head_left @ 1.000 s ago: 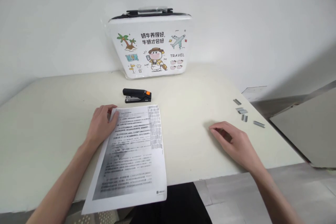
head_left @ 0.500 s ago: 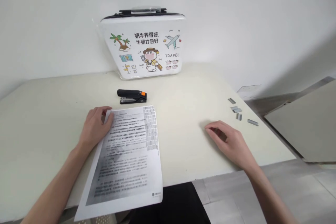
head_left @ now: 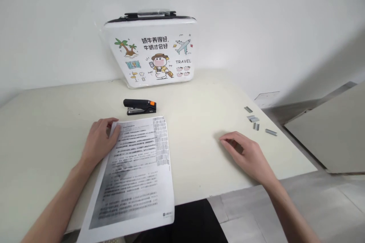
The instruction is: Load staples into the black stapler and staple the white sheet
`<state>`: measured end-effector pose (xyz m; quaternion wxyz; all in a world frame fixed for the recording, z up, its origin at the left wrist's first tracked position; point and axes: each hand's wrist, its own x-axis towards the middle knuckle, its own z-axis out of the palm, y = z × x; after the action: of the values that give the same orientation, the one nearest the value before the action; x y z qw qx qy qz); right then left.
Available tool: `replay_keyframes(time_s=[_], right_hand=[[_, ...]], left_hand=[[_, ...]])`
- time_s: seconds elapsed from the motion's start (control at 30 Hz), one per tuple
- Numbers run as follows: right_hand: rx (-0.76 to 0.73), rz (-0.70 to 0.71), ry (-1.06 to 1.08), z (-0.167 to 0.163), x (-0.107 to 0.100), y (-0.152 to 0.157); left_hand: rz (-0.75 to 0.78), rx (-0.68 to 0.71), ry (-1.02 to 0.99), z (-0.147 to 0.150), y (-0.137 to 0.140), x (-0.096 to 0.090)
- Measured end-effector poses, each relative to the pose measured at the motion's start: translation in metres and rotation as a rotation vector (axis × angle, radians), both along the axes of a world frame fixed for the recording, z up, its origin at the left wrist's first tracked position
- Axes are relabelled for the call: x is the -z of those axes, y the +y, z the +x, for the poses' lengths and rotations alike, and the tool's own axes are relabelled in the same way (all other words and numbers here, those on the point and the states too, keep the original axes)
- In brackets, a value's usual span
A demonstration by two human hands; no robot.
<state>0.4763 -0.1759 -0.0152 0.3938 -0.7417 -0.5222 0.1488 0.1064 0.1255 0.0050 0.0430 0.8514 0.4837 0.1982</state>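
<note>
My left hand (head_left: 101,140) grips the upper left edge of a printed paper sheet (head_left: 134,174), thumb on top and fingers curled at the edge. The sheet lies on the table with its lower end hanging past the front edge. Just beyond its top lies a black stapler (head_left: 139,106) with an orange patch. To the right, my right hand (head_left: 242,153) rests on the table with fingers curled and thumb near the index finger; nothing shows in it. Several strips of grey staples (head_left: 252,119) are scattered past it, near the table's right edge.
A white carry case (head_left: 154,53) with cartoon prints and a black handle stands upright against the wall at the back of the pale table (head_left: 196,121). Right of the table, a pale panel (head_left: 330,133) stands above the grey floor.
The whole view has shifted slightly, so everything appears a little further left. Both hands, the paper and the stapler keep their places on the table.
</note>
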Motion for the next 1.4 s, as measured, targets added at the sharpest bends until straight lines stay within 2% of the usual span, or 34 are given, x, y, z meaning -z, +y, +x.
replay_keyframes(time_s=[1.07, 1.27, 1.4], right_hand=[[0.003, 0.003, -0.042, 0.0, 0.003, -0.001], [-0.045, 0.004, -0.034, 0.0, 0.0, -0.003], [-0.035, 0.028, -0.049, 0.003, 0.0, -0.011]], left_hand=[[0.008, -0.001, -0.011, -0.001, -0.002, 0.003], [0.012, 0.013, -0.071, -0.005, -0.001, 0.006], [-0.07, 0.006, -0.173, -0.017, -0.006, 0.005]])
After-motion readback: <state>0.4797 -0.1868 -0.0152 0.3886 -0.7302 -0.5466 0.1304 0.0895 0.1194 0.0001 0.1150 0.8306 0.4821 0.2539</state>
